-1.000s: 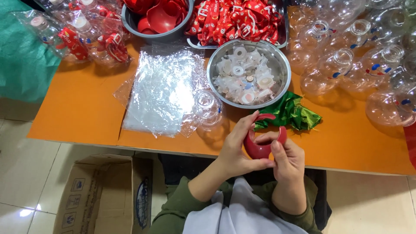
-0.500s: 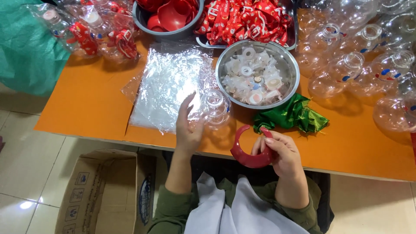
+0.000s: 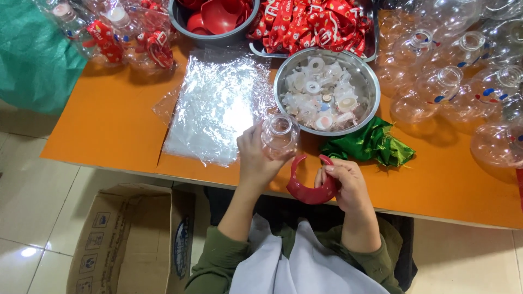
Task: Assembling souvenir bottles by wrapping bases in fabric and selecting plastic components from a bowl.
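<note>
The left hand [image 3: 257, 158] is closed around a small clear plastic bottle [image 3: 279, 134], holding it by its side with the open neck facing up, just above the near edge of the orange bench [image 3: 109, 125]. The right hand [image 3: 344, 182] grips one end of a red curved plastic handle [image 3: 305, 185], a C-shaped piece whose open side points away from the person; it sits just beside the bottle, a little nearer the body, and the two do not appear to touch.

To the left of the bottle lies a stack of clear plastic bags [image 3: 218, 106], flat on the bench. Directly behind the hands stands a steel bowl [image 3: 366, 103] filled with small whitish plastic rings and caps. To its right, near the right hand, lies a crumpled green foil wrapper [image 3: 370, 144]. Further right many clear empty bottles [image 3: 447, 81] crowd the bench. At the far edge are a grey bowl of red parts [image 3: 215, 13] and a tray of red printed ribbons [image 3: 310, 24]. An open cardboard box [image 3: 131, 239] sits on the floor, left of the person's lap.
</note>
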